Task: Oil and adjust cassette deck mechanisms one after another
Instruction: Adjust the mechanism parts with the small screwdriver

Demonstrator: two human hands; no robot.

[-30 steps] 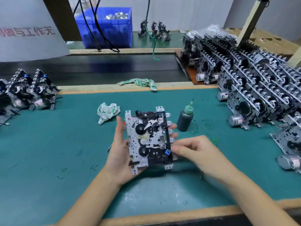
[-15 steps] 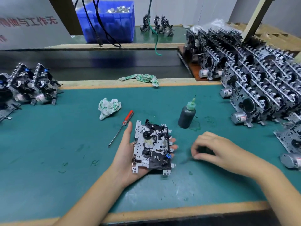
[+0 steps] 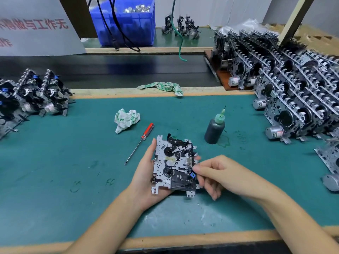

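A cassette deck mechanism [image 3: 172,165], a silver plate carrying black gears and a small blue part, lies face up in my left hand [image 3: 145,180]. That hand grips it from below, thumb along its left edge, fingertips showing at its right edge. My right hand [image 3: 220,175] is at the mechanism's right side, thumb and forefinger pinching a small thin tool whose tip is at the parts just above the blue piece. The tool is mostly hidden. A dark oil bottle [image 3: 214,129] with a green needle nozzle stands upright behind them.
A red-handled screwdriver [image 3: 141,142] and a crumpled rag [image 3: 126,119] lie on the green mat. Several mechanisms are stacked in rows at the right [image 3: 293,92], and a few stand at the left [image 3: 36,94]. Another rag [image 3: 163,87] hangs over the bench's far edge. A blue bin [image 3: 128,24] is behind.
My right hand left the mechanism, picked something thin off the mat to its right, and came back to the mechanism's right edge. The left hand lowered the mechanism slightly.
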